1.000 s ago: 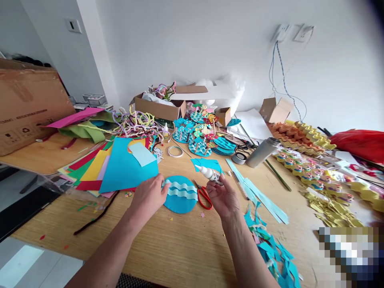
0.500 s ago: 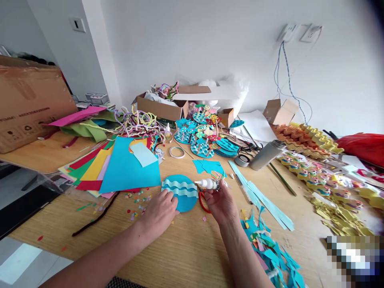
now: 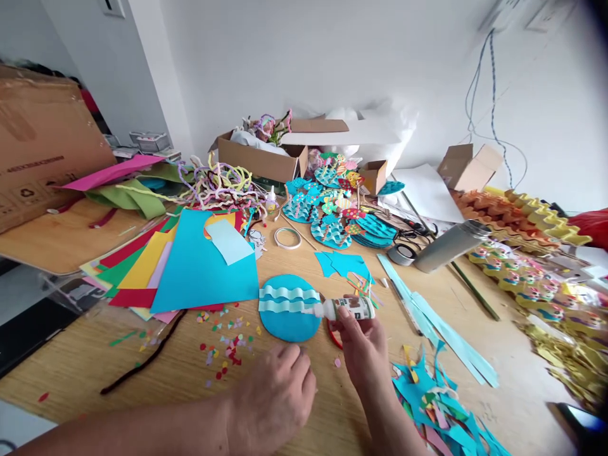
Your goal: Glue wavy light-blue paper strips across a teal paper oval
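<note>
A blue paper disc [image 3: 289, 328] lies flat on the table, with two pale wavy paper strips [image 3: 285, 306] across its upper half. In my right hand [image 3: 363, 345] is a white glue bottle [image 3: 354, 308], tilted sideways. Its nozzle points left and reaches over the right part of the lower strip; whether it touches cannot be told. My left hand [image 3: 275, 396] is just below the disc, apart from it, with its fingers curled and their tips hidden. Red-handled scissors [image 3: 335, 334] show partly behind my right hand.
Coloured paper sheets [image 3: 204, 272] lie at left, with confetti scraps [image 3: 230, 348] before them. Pale paper strips [image 3: 446, 329], blue offcuts [image 3: 441, 399] and a metal flask [image 3: 451, 246] are at right. Finished-looking blue paper crafts [image 3: 332, 215] and a cardboard box [image 3: 259, 158] stand behind.
My left hand has come off the disc and moved down toward me. My right hand has brought the glue bottle's nozzle lower, over the strip. The view has shifted slightly.
</note>
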`<state>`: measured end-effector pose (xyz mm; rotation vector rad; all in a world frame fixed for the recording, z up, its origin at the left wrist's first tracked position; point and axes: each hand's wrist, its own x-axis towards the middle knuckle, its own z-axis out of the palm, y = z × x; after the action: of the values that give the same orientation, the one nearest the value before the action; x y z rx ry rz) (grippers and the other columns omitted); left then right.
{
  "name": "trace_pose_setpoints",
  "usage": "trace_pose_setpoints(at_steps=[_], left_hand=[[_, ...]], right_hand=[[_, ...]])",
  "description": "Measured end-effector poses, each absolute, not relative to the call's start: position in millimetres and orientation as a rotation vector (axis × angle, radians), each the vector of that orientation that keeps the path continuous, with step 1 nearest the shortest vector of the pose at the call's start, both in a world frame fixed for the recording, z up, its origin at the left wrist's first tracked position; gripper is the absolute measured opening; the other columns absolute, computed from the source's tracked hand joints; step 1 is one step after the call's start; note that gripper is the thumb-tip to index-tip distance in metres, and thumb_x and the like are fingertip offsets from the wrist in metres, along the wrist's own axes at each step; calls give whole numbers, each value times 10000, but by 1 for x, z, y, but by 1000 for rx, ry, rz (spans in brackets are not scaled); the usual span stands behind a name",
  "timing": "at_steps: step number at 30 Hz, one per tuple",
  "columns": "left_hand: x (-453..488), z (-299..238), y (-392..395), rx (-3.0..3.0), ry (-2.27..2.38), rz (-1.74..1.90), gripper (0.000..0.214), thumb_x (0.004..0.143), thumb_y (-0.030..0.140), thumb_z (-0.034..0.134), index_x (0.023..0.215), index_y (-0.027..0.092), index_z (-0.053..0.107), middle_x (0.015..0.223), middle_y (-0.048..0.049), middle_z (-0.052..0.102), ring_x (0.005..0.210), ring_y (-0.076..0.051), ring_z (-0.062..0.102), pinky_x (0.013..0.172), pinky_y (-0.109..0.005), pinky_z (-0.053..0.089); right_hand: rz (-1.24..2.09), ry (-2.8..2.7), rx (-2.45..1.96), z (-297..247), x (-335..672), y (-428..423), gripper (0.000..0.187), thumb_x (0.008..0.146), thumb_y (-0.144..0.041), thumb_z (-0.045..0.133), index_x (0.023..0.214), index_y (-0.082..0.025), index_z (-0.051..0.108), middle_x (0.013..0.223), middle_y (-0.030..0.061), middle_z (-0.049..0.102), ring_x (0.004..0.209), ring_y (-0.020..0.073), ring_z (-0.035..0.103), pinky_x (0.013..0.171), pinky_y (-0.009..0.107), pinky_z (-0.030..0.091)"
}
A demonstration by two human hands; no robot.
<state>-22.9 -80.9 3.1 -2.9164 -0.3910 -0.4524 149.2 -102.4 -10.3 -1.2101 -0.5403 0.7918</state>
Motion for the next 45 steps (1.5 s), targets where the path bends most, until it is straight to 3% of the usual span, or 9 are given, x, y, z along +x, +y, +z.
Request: trace_pose_setpoints(at_steps=[3,5,9,13,25,34,45], left_hand=[[-20,-3,-84,-2902,-518,-500,131,865,231,529,813,141,609,1063,-152,669,757,-223,604,573,-338,432],[-21,-13,-86,-2923,-576,-479,134,855,242,524,805,149,606,1112,-162,666,720,-221,620,521,-331,428],[-27,-31,-94,-2927,-540,-501,119,809,240,515,747,163,581,1003,-172,704,522,-190,582,390,-306,363],[-27,-37,-96,-2914,-597,-550,39,740,190,517,717,174,544,960,-173,713,468,-187,568,357,-299,364],[-27,-29,-88,-3003,-618,-386,137,858,240,448,798,144,526,981,-181,691,515,-184,596,375,-265,393],[-23,-31,-93,-2969,-714,-588,134,855,241,448,775,161,519,699,-76,648,433,-190,543,338,-291,333],[-23,-28,-92,-3044,-720,-444,186,888,258,439,919,120,560,745,-75,645,466,-182,556,346,-297,303]], right_hand=[[618,-668,-1383,-9,145,-108,347,734,-413,738,949,-198,569,758,-8,620,635,119,556,575,228,446],[548,-725,-1446,-9,140,-110,344,729,-406,742,941,-204,562,762,0,627,630,128,561,569,235,453],[502,-852,-1521,-15,126,-110,333,724,-340,747,973,-215,562,840,29,642,708,161,594,621,268,486],[425,-1046,-1535,-20,116,-108,272,736,-261,727,960,-224,576,868,27,630,755,163,598,644,264,496],[161,-1347,-1593,-6,118,-89,228,797,-267,674,947,-213,512,812,8,580,706,143,582,584,250,509],[128,-1389,-1617,-17,115,-92,226,795,-273,670,949,-215,515,809,-6,581,693,135,588,615,260,513],[26,-1423,-1613,-17,112,-88,200,814,-282,641,944,-212,506,784,-4,578,663,134,589,575,239,497]])
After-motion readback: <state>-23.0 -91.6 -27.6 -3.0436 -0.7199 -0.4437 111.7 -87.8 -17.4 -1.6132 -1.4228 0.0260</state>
